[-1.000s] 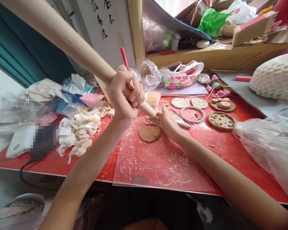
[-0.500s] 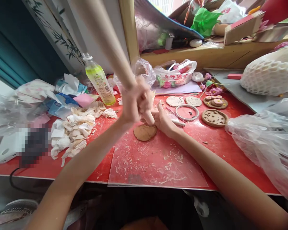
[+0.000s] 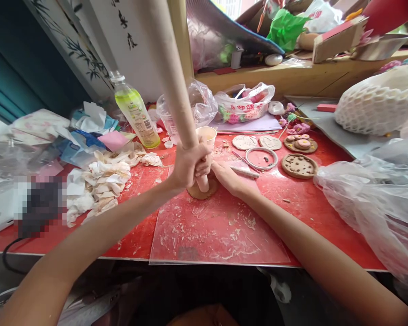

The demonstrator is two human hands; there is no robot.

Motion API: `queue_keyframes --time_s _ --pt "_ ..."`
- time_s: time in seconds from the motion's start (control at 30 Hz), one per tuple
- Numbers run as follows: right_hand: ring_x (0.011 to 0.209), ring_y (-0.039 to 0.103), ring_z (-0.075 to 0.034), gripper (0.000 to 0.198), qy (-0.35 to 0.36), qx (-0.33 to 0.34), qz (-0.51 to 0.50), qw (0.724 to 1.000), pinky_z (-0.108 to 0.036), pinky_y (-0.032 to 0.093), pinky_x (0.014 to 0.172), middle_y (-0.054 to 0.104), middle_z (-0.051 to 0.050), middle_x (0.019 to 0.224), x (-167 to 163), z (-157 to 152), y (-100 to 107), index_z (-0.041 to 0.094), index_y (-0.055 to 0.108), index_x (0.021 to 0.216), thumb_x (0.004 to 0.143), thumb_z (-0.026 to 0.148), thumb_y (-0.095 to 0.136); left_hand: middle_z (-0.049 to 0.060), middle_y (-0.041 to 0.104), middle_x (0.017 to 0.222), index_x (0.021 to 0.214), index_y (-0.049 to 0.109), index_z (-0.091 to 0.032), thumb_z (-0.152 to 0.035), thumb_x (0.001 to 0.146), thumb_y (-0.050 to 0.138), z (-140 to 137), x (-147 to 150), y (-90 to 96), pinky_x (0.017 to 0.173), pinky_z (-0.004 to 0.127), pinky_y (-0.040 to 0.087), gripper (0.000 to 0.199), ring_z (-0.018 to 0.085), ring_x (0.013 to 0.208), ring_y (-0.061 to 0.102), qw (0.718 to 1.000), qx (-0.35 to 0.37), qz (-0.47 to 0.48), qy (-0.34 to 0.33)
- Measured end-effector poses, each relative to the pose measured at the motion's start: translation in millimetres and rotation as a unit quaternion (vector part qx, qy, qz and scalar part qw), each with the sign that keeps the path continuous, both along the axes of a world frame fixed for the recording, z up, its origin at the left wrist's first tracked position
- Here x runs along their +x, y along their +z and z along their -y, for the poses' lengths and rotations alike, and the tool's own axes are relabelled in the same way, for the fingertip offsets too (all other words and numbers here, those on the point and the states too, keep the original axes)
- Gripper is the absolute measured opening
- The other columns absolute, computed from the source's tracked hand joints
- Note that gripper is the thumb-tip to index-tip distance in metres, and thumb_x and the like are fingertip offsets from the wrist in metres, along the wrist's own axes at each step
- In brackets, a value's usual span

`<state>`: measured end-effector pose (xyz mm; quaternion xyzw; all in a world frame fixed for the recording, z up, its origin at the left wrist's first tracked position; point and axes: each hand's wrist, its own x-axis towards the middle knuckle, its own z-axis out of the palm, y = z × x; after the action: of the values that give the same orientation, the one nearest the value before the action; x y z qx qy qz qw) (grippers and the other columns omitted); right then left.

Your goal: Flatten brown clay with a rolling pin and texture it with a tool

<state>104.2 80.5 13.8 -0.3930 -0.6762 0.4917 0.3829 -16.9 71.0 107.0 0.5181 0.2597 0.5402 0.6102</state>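
Observation:
My left hand (image 3: pixel 192 164) is wrapped around a long wooden rolling pin (image 3: pixel 177 95), held nearly upright. The pin's lower end stands on a flat round of brown clay (image 3: pixel 197 194), which the hand and pin partly cover. Low beside the clay's right edge lies my right hand (image 3: pixel 226 177), its fingers stretched toward the pin; their tips are partly hidden behind my left hand. Under the clay is a clear sheet (image 3: pixel 217 240) smeared with dried bits. A paper cup (image 3: pixel 207 132) stands just behind my left hand.
On the red table (image 3: pixel 268 222), crumpled tissues (image 3: pixel 105 176) and a green drink bottle (image 3: pixel 136 113) are at left. At right are a ring (image 3: pixel 261 158), a spotted clay disc (image 3: pixel 299 166), pale clay pieces (image 3: pixel 245 142) and plastic bags (image 3: pixel 370 194).
The rolling pin's lower end has come down onto the clay, and the pin stands steeper. My left hand moved down with it. My right hand has lowered, its thumb no longer raised.

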Motion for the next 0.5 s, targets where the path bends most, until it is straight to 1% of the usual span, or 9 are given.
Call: queue_keyframes --time_s 0.03,0.07,0.17,0.2,0.27,0.3,0.43,0.47,0.5 --pt "0.092 0.063 -0.021 0.048 -0.003 0.000 0.002 1.000 -0.041 0.043 0.095 0.072 -0.004 0.087 -1 -1 -2 0.019 0.067 0.079 0.092 0.049 0.032 -0.008 0.030 0.030 0.046 0.040 -0.020 -0.018 0.062 0.060 -2 0 -1.6 0.026 0.021 0.017 0.026 0.005 0.024 0.024 1.000 0.012 0.011 -0.003" --pt "0.091 0.063 -0.021 0.045 -0.003 -0.007 -0.001 1.000 -0.041 0.043 0.094 0.072 -0.004 0.088 -1 -2 -3 0.018 0.067 0.081 0.092 0.047 0.033 -0.008 0.028 0.030 0.045 0.038 -0.020 -0.020 0.064 0.057 -4 -1 -2.7 0.026 0.021 0.015 0.027 0.005 0.024 0.021 0.999 0.030 0.032 0.007" --pt "0.090 0.063 -0.020 0.044 0.006 -0.015 -0.020 1.000 -0.038 0.044 0.093 0.072 -0.005 0.091 -1 -2 -4 0.018 0.066 0.087 0.093 0.043 0.031 -0.008 0.027 0.029 0.044 0.036 -0.020 -0.019 0.065 0.053 -8 -3 -5.8 0.025 0.022 0.015 0.027 0.005 0.023 0.019 0.990 0.107 0.085 0.035" --pt "0.090 0.063 -0.019 0.044 0.004 -0.009 -0.021 1.000 -0.038 0.044 0.092 0.071 -0.005 0.090 -1 -2 -3 0.018 0.066 0.085 0.093 0.042 0.031 -0.008 0.028 0.029 0.044 0.037 -0.020 -0.018 0.066 0.053 -8 -3 -7.5 0.025 0.022 0.016 0.027 0.006 0.023 0.020 0.990 0.109 0.081 0.029" --pt "0.089 0.063 -0.020 0.043 -0.005 0.011 -0.009 1.000 -0.038 0.044 0.092 0.071 -0.005 0.089 -1 0 -1 0.017 0.065 0.080 0.093 0.039 0.031 -0.008 0.028 0.030 0.046 0.038 -0.020 -0.017 0.067 0.056 -7 -3 -11.3 0.026 0.021 0.015 0.028 0.005 0.024 0.019 0.997 0.068 0.017 -0.010" --pt "0.089 0.063 -0.020 0.042 -0.014 0.015 0.002 1.000 -0.038 0.044 0.091 0.071 -0.005 0.089 -1 1 0 0.016 0.065 0.078 0.092 0.038 0.031 -0.008 0.028 0.030 0.046 0.039 -0.020 -0.017 0.068 0.057 -6 -2 -12.5 0.026 0.022 0.015 0.028 0.005 0.024 0.019 0.998 0.065 0.006 -0.018" --pt "0.096 0.062 -0.023 0.040 -0.052 -0.014 0.006 0.999 -0.040 0.043 0.092 0.071 -0.005 0.091 -2 5 4 0.018 0.067 0.088 0.092 0.040 0.033 -0.008 0.027 0.031 0.046 0.035 -0.020 -0.018 0.068 0.054 -6 1 -13.0 0.027 0.020 0.016 0.029 0.005 0.025 0.020 0.991 0.115 0.051 0.038" --pt "0.096 0.062 -0.023 0.041 -0.056 -0.018 -0.006 0.998 -0.039 0.043 0.092 0.071 -0.005 0.091 -2 5 4 0.018 0.067 0.089 0.092 0.041 0.033 -0.008 0.028 0.032 0.047 0.035 -0.020 -0.018 0.068 0.053 -7 1 -13.6 0.028 0.020 0.017 0.028 0.005 0.025 0.020 0.991 0.115 0.049 0.038" --pt "0.096 0.063 -0.022 0.042 -0.055 -0.016 -0.021 0.998 -0.039 0.043 0.093 0.072 -0.005 0.092 -2 5 4 0.018 0.067 0.089 0.092 0.042 0.032 -0.008 0.029 0.031 0.047 0.035 -0.020 -0.018 0.068 0.055 -7 2 -14.6 0.028 0.020 0.017 0.029 0.005 0.025 0.022 0.994 0.103 0.029 0.023"
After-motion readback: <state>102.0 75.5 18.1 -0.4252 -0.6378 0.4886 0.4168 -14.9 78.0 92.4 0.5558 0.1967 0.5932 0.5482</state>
